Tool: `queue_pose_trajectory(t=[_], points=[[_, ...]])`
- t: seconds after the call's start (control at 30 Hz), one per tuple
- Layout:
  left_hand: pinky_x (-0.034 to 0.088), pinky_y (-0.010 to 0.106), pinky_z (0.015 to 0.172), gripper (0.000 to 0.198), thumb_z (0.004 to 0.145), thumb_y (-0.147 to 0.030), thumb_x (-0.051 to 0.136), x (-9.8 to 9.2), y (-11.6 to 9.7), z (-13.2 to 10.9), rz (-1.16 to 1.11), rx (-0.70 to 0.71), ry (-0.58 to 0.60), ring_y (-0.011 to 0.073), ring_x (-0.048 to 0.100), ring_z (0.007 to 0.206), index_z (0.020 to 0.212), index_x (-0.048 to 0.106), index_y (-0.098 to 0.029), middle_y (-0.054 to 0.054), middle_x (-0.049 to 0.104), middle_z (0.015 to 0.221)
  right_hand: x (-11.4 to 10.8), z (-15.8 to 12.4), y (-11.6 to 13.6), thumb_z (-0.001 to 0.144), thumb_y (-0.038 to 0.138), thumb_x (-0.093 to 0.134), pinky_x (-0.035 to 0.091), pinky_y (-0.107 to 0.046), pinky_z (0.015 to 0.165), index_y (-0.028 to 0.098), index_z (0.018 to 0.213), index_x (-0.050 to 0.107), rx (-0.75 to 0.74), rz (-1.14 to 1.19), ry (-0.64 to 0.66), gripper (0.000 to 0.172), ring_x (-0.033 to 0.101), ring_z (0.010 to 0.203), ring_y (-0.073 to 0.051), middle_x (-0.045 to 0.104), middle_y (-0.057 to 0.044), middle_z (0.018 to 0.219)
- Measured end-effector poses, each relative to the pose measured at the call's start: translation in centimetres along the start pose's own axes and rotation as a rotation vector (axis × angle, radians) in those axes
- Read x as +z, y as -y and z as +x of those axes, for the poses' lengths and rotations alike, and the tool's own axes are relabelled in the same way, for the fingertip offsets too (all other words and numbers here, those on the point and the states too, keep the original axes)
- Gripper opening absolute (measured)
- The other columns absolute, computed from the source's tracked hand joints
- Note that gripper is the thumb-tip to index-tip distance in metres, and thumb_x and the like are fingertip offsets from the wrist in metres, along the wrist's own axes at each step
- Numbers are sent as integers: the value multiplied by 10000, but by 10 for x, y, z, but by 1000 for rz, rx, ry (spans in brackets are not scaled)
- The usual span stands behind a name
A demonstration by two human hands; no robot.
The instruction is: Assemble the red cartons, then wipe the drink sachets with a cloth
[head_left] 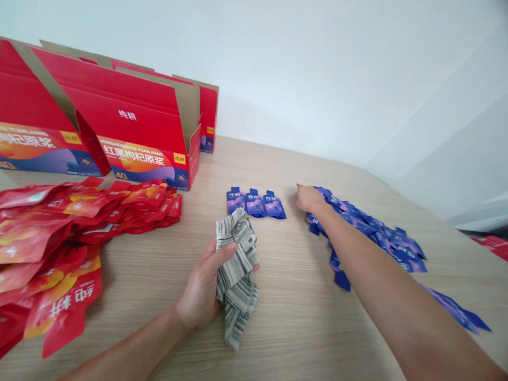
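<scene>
My left hand [202,286] is closed around a crumpled grey striped cloth [237,264] and holds it just above the wooden table [293,317]. My right hand [308,199] reaches out to the near end of a heap of blue pouches [381,235] and rests on it with fingers curled; what they grip is hidden. Three blue pouches [256,203] lie side by side in a row between the cloth and that hand.
A spread of red pouches [71,227] covers the left of the table. Behind it stand open red cartons [138,137] with printed fronts, against a white wall. More red packaging [494,244] shows at the far right edge.
</scene>
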State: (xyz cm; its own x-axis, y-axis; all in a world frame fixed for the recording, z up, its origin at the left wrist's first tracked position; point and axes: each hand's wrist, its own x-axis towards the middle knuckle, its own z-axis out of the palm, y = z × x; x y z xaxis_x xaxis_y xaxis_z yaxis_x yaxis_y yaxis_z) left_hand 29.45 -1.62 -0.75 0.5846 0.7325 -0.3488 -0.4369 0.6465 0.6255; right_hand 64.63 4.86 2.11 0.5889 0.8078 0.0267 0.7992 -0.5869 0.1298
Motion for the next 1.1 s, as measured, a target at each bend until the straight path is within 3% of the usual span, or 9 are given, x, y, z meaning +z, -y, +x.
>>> queue_pose_trajectory(t=[0.2, 0.27, 0.4, 0.5, 0.6, 0.7, 0.87, 0.93, 1.1], points=[[657, 359, 602, 440, 956, -247, 649, 4, -4, 1, -40, 18, 12, 276, 792, 765, 1390, 646, -173, 129, 799, 1050, -47, -47, -3, 985, 149, 563, 567, -441, 959, 152, 1385, 629, 40, 133, -244, 405, 739, 1169, -352, 760, -227, 1220], [659, 364, 618, 365, 998, -287, 597, 5, -5, 2, -75, -2, 12, 266, 784, 738, 1315, 687, -130, 140, 799, 1009, -60, -68, -2, 969, 206, 628, 596, -381, 862, 176, 1331, 623, -49, 393, -230, 364, 774, 1002, -285, 796, -151, 1099], [671, 438, 669, 480, 1061, -462, 475, 7, -6, 1, -183, -76, 63, 273, 768, 710, 1217, 733, -88, 174, 798, 968, -71, -113, 17, 767, 332, 867, 590, -311, 693, 201, 1104, 688, -477, 1156, 262, 403, 733, 719, -190, 798, -41, 895], [671, 518, 755, 556, 1062, -533, 445, 8, -5, -5, -228, -151, 122, 298, 777, 757, 1266, 728, -99, 190, 805, 1007, -62, -139, 49, 724, 309, 900, 600, -328, 748, 193, 1033, 752, -725, 1143, 501, 362, 735, 785, -188, 798, -34, 929], [654, 572, 849, 566, 1061, -542, 452, 10, -6, -13, -250, -167, 118, 330, 789, 828, 1259, 729, -90, 198, 805, 1006, -42, -163, 87, 789, 153, 826, 598, -442, 978, 196, 1131, 763, -722, 1035, 195, 350, 746, 1051, -243, 791, -84, 1126], [638, 545, 943, 499, 1073, -499, 454, 14, -8, -17, -293, -67, 21, 335, 795, 955, 1162, 755, -110, 172, 809, 1013, -23, -195, 118, 938, 260, 755, 396, -600, 1257, 193, 1420, 652, -630, 974, -172, 497, 548, 1478, -328, 621, -185, 1534], [619, 481, 1014, 477, 1082, -549, 461, 17, -15, -19, -324, 61, -39, 279, 778, 1009, 1061, 768, -185, 92, 804, 989, -13, -254, 146, 1049, 716, 484, 142, -689, 1344, 43, 1694, 290, -697, 935, 75, 952, 112, 1687, -409, 217, -291, 1775], [614, 461, 1019, 464, 1087, -545, 472, 16, -20, -20, -325, 59, -85, 257, 769, 922, 981, 751, -189, 68, 778, 873, -18, -268, 151, 1062, 721, 439, 189, -645, 1354, 44, 1694, 291, -753, 941, 76, 938, 151, 1684, -387, 236, -275, 1774], [638, 464, 963, 596, 1086, -616, 401, 14, -35, -21, -225, 26, -109, 247, 734, 716, 800, 670, -168, 61, 681, 662, -31, -280, 151, 1102, 451, 458, 441, -564, 1270, 20, 1559, 510, -892, 903, -152, 631, 509, 1536, -364, 554, -273, 1599]])
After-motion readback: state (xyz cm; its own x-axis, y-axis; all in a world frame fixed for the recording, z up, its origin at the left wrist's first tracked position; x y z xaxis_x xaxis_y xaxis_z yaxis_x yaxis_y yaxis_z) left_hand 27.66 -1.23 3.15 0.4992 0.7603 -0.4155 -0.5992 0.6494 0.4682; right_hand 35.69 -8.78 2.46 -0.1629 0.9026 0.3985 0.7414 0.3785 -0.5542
